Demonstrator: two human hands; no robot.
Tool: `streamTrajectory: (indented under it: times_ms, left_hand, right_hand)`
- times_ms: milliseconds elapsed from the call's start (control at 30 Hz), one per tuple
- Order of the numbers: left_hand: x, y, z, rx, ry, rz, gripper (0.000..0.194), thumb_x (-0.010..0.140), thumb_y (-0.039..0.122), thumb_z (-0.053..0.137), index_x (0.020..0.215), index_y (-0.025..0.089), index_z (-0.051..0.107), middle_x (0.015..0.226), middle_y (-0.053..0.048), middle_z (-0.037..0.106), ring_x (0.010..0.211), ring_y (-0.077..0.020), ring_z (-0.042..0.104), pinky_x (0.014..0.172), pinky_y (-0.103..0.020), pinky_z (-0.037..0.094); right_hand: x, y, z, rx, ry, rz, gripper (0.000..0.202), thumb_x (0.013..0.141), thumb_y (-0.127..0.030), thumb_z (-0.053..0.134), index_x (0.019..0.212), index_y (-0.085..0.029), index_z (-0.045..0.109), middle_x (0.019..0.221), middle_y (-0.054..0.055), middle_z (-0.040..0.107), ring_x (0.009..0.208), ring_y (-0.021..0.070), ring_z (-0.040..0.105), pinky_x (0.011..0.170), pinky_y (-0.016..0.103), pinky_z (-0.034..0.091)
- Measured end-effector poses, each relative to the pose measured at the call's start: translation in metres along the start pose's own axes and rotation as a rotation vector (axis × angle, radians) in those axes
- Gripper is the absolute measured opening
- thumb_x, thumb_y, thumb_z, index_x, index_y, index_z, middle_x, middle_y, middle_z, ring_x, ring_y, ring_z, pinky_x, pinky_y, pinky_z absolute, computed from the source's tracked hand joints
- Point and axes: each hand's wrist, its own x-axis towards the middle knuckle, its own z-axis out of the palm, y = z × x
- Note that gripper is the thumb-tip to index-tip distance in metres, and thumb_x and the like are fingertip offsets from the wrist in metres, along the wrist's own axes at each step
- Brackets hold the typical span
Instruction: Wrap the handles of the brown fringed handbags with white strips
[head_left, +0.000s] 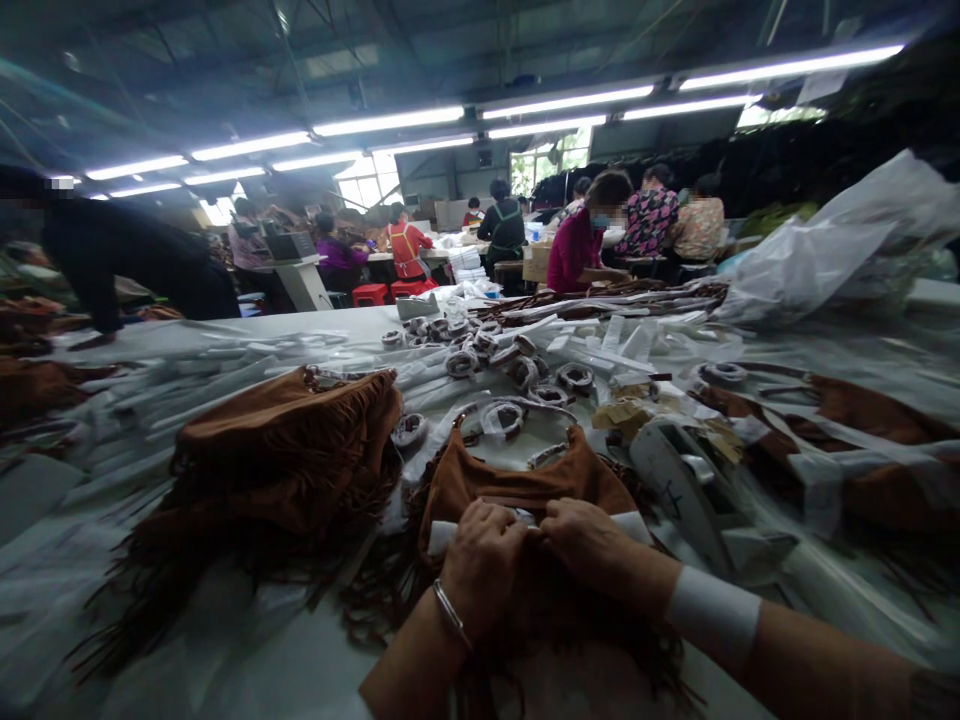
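A brown fringed handbag (457, 482) lies in front of me, its curved handle pointing away. A white strip (632, 527) crosses the bag, its ends showing on either side of my hands. My left hand (484, 550) is closed on the strip at the bag's middle, fingers curled, a bangle on the wrist. My right hand (585, 540) is closed close beside it, fingertips pinched on the same strip; a white band (712, 612) wraps its forearm. The fingertips of both hands are partly hidden. Dark fringe hangs beneath my wrists.
More brown fringed bags (277, 430) are stacked at the left, and another bag (877, 420) lies at the right. A tape dispenser (679, 480) stands right of my work. Wrapped strap coils (525, 372) and white strips cover the table behind. Several people sit further back; one person (135, 250) leans at the left.
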Motion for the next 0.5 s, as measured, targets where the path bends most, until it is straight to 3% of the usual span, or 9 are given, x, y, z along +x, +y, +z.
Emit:
streamTrajectory:
  times_ms: [67,133,233,300,400,500]
  left_hand:
    - [-0.001,-0.004,0.01,-0.047,-0.003,0.012,0.02,0.097,0.031,0.053,0.099,0.028,0.072,0.092,-0.004,0.067,0.089,-0.0195,0.06,0.083,-0.034,0.046]
    - [-0.001,-0.01,0.019,-0.052,-0.01,-0.012,0.019,0.095,0.03,0.055,0.093,0.027,0.074,0.086,-0.004,0.066,0.084,-0.0189,0.06,0.074,-0.03,0.046]
    - [0.001,-0.018,0.025,-0.03,-0.018,-0.046,0.018,0.092,0.024,0.059,0.08,0.024,0.073,0.082,-0.005,0.066,0.079,-0.0182,0.059,0.067,-0.028,0.044]
    - [0.002,-0.02,0.025,-0.03,-0.026,-0.055,0.017,0.089,0.022,0.061,0.076,0.022,0.073,0.082,-0.005,0.065,0.079,-0.0179,0.059,0.066,-0.028,0.043]
    - [0.001,-0.02,0.025,-0.051,-0.024,-0.068,0.014,0.088,0.022,0.062,0.079,0.023,0.073,0.085,-0.005,0.066,0.082,-0.0182,0.06,0.069,-0.028,0.045]
    - [0.0,-0.021,0.027,-0.061,-0.022,-0.093,0.012,0.088,0.024,0.063,0.082,0.024,0.073,0.086,-0.005,0.066,0.085,-0.0189,0.06,0.07,-0.029,0.045]
  right_hand:
    - [0.004,0.004,-0.005,0.057,-0.001,-0.018,0.02,0.087,-0.026,0.06,0.082,-0.013,0.074,0.088,0.013,0.07,0.081,0.0229,0.063,0.073,0.031,0.044]
    - [0.018,0.012,-0.015,0.259,0.025,0.016,0.022,0.082,-0.034,0.067,0.077,-0.014,0.074,0.081,0.01,0.07,0.077,0.0216,0.061,0.07,0.03,0.042]
    - [0.059,0.025,-0.031,0.576,0.12,0.15,0.028,0.084,-0.04,0.064,0.073,-0.015,0.071,0.071,0.003,0.067,0.07,0.0166,0.057,0.064,0.026,0.04]
    - [0.096,0.032,-0.038,0.642,0.177,0.231,0.026,0.086,-0.036,0.061,0.074,-0.014,0.069,0.068,0.001,0.064,0.066,0.0137,0.053,0.061,0.025,0.038]
    - [0.145,0.033,-0.033,0.714,0.201,0.326,0.017,0.077,-0.026,0.072,0.068,-0.013,0.065,0.058,-0.002,0.057,0.057,0.0101,0.048,0.055,0.023,0.034]
    - [0.17,0.03,-0.016,0.864,0.193,0.387,0.022,0.069,-0.022,0.079,0.061,-0.013,0.061,0.048,-0.005,0.049,0.047,0.0076,0.043,0.049,0.022,0.032]
